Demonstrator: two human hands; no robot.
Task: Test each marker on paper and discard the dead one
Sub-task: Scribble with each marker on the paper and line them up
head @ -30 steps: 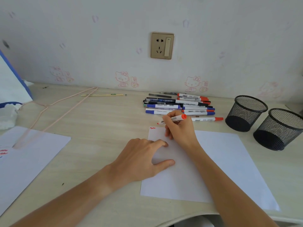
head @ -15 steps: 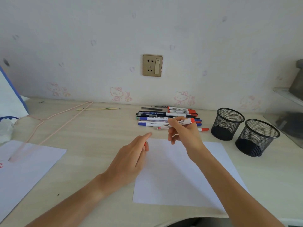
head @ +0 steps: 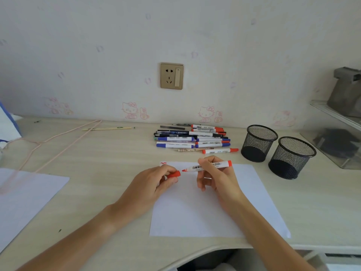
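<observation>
My right hand (head: 216, 178) grips a white marker (head: 218, 165) with a red end, held level above the white paper (head: 205, 212), its bare red tip pointing left. My left hand (head: 154, 184) pinches the red cap (head: 174, 174) just left of that tip, a small gap between them. A short red scribble (head: 163, 163) marks the paper's far left corner. A pile of markers and pens (head: 192, 138) with red, blue and black caps lies beyond the paper near the wall.
Two black mesh pen cups, one (head: 257, 142) nearer the pile and one (head: 291, 157) to its right, stand at the right. Another white sheet (head: 25, 200) lies at the left under a pink cord (head: 58, 145). A clear shelf box (head: 332, 137) sits far right.
My right hand lifted the marker off the paper and turned it level. My left hand left the sheet and now holds the red cap by the tip. The camera tilted upward.
</observation>
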